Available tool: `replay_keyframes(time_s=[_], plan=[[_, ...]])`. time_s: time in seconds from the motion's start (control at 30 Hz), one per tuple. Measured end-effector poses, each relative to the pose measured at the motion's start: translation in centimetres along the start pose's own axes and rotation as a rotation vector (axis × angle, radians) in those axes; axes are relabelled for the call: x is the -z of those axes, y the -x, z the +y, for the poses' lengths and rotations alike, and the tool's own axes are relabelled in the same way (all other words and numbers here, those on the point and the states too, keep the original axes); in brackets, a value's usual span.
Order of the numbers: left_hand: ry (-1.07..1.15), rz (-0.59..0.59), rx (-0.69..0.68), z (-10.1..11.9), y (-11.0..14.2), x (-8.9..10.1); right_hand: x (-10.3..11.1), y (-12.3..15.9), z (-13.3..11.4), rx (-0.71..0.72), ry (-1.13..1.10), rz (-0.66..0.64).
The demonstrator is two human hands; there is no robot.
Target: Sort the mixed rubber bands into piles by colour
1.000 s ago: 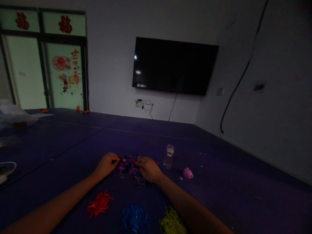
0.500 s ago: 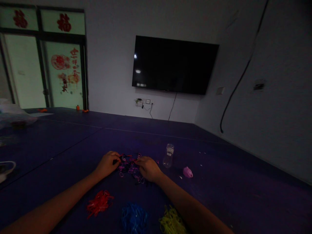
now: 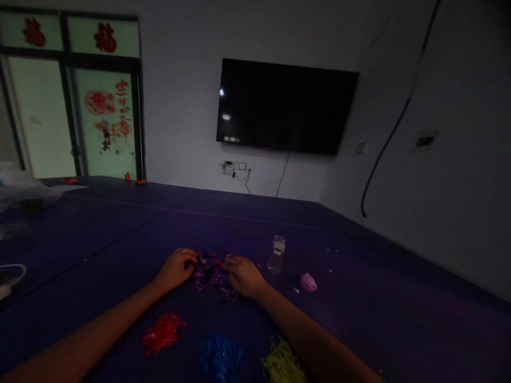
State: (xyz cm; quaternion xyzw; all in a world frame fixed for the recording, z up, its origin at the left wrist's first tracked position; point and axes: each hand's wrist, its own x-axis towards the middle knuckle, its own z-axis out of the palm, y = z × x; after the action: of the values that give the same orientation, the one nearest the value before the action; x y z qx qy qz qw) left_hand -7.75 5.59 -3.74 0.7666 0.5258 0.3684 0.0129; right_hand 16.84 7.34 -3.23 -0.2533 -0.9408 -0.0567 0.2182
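A loose pile of mixed rubber bands [image 3: 211, 276], pink, purple, red and dark, lies spread on the dark purple surface [image 3: 131, 255]. My left hand [image 3: 178, 270] is at its left edge, with thumb and index finger curled together. Across the pile, my right hand [image 3: 244, 276] has its fingertips pressed together among the bands. Dim light hides what either pinch holds. Closer to me lie a heap of red rubber bands [image 3: 163, 333], a blue heap [image 3: 221, 357] and a yellow heap [image 3: 283, 363], partly covered by my right forearm.
Right of the pile stands a clear bottle [image 3: 277, 255], with a pink cap-like piece [image 3: 307, 282] beside it. White scraps [image 3: 296, 291] lie nearby. Plastic bags [image 3: 24, 189] rest at the far left, a white-rimmed object [image 3: 11, 279] nearer. A television [image 3: 287, 106] hangs on the wall.
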Motion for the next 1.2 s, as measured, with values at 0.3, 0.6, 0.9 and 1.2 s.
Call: replay_keyframes(time_s=[0.3,0.6,0.9,1.2], plan=[[-0.017,-0.019,-0.013,-0.3,0.0,-0.1,0.0,0.0,-0.1,0.002,0.005,-0.002],[-0.188,-0.11,-0.065,0.6,-0.2,0.2,-0.1,0.0,0.0,0.009,-0.001,0.007],[-0.133,-0.039,-0.075,0.7,-0.5,0.5,-0.1,-0.1,0.1,0.017,0.008,0.007],[0.171,0.202,0.125,-1.4,-2.5,0.3,0.3,-0.1,-0.4,0.01,0.022,-0.002]])
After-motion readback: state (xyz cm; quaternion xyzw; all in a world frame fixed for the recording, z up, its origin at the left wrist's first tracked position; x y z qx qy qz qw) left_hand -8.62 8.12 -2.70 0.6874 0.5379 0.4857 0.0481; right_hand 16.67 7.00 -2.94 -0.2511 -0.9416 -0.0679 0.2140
